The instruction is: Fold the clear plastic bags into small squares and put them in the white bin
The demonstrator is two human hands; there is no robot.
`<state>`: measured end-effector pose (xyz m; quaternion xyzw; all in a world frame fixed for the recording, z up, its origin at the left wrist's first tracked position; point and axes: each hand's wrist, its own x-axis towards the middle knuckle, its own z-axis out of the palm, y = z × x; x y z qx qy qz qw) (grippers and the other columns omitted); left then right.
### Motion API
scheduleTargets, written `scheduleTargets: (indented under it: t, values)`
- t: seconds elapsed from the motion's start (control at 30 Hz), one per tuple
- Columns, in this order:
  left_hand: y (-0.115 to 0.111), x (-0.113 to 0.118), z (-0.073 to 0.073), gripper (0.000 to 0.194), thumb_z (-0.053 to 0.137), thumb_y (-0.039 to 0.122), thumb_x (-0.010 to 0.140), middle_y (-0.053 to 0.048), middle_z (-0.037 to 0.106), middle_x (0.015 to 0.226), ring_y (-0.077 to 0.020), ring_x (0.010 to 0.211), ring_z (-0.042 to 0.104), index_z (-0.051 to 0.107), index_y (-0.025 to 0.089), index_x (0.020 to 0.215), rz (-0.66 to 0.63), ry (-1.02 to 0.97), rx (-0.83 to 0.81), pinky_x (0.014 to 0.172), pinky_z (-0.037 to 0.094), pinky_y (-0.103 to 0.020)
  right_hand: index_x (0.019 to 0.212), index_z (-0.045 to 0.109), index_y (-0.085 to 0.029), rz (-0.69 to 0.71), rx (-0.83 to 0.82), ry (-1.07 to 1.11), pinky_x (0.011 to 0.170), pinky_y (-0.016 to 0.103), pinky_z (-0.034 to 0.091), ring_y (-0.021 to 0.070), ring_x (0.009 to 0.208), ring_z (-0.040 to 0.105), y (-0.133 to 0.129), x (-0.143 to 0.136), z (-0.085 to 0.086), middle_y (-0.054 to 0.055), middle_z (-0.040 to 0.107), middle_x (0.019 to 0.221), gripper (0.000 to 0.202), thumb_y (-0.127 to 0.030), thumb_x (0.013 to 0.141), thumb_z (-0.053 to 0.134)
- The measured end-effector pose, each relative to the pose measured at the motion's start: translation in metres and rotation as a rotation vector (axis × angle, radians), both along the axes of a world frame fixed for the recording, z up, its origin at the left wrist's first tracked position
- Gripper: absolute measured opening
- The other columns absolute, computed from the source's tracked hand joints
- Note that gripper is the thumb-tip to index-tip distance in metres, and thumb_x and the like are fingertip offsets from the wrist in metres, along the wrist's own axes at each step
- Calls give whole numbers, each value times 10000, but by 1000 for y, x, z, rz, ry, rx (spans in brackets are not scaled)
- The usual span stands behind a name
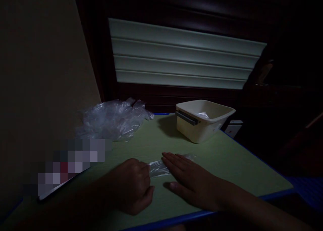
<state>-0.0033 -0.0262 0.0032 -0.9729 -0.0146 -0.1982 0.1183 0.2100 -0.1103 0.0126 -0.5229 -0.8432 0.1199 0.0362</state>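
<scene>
A clear plastic bag (158, 168) lies flattened on the green table (217, 167) between my hands. My left hand (135, 184) is closed at the bag's left end, its fingers curled over the edge of the plastic. Stretched flat, my right hand (185, 175) rests on the bag, fingers extended toward the upper left. Part of the plastic shows beyond the right hand's knuckles; the stretch beneath the palm is hidden.
A heap of clear plastic bags (113, 120) sits at the back left. At the back right stands a cream bin (194, 131) with a grey handle and some plastic inside. A blurred-out flat item (73, 165) lies on the left. Blue edging (176, 218) borders the table.
</scene>
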Motion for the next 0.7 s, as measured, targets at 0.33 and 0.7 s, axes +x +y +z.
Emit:
scheduleTargets:
  t: [0.33, 0.7]
  values:
    - [-2, -2, -2, 231, 441, 146, 788, -94, 619, 622, -179, 556, 569, 601, 128, 623, 15, -78, 19, 527, 488, -292, 1443, 249, -66, -145, 77, -47, 1115, 502, 180, 282, 1378, 173, -17, 48, -10, 158, 201, 1496, 624, -464, 964, 291]
    - [-14, 7, -1, 356, 451, 154, 839, -36, 509, 445, -188, 409, 483, 556, 153, 500, 75, -99, 228, 385, 361, -302, 1208, 553, -74, -27, 593, -173, 823, 479, 519, 297, 984, 624, -17, 30, -7, 209, 632, 1145, 388, -53, 837, 443]
